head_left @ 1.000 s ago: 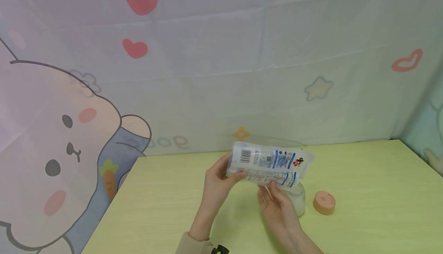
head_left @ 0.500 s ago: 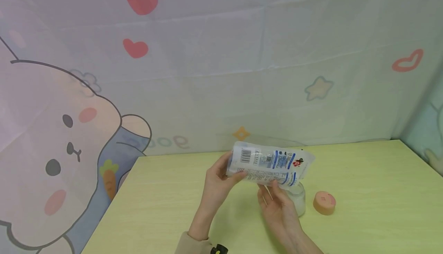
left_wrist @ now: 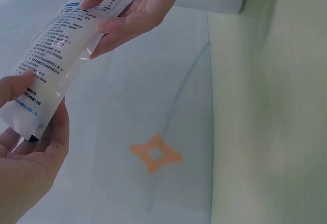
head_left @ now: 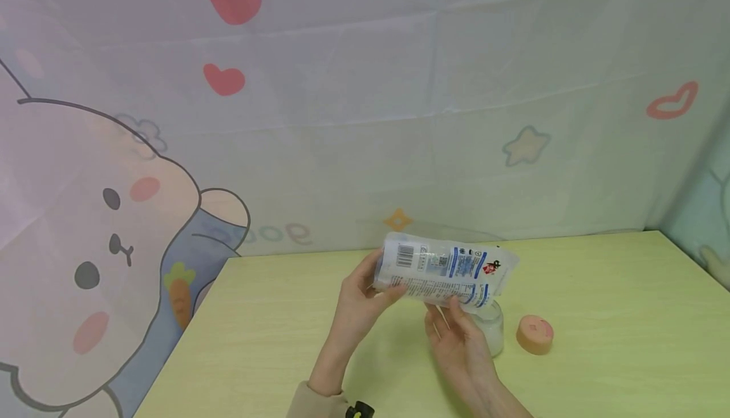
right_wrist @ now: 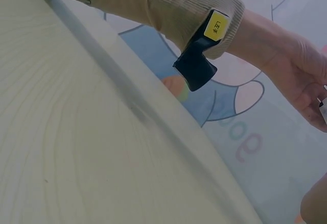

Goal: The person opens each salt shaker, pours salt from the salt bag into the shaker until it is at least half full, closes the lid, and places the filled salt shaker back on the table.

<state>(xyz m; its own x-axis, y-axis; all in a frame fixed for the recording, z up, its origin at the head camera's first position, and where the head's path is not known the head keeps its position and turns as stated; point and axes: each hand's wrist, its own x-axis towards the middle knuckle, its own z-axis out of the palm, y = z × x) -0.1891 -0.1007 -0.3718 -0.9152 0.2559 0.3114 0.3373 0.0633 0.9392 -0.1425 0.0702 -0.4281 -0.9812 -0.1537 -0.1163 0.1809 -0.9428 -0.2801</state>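
A white plastic pouch with blue print and a barcode is held in the air above the table, tilted slightly down to the right. My left hand grips its left end, thumb across the printed face and fingers behind. At the lower edge, towards the right end, my right hand pinches the pouch between thumb and fingers. In the left wrist view, small dark text covers the pouch, between my left hand and right hand. A glass jar with whitish contents stands behind the right hand, partly hidden.
An orange round lid lies on the pale wooden table, right of the jar. Behind the table hangs a printed cloth. A black wrist strap mount sits on the left sleeve.
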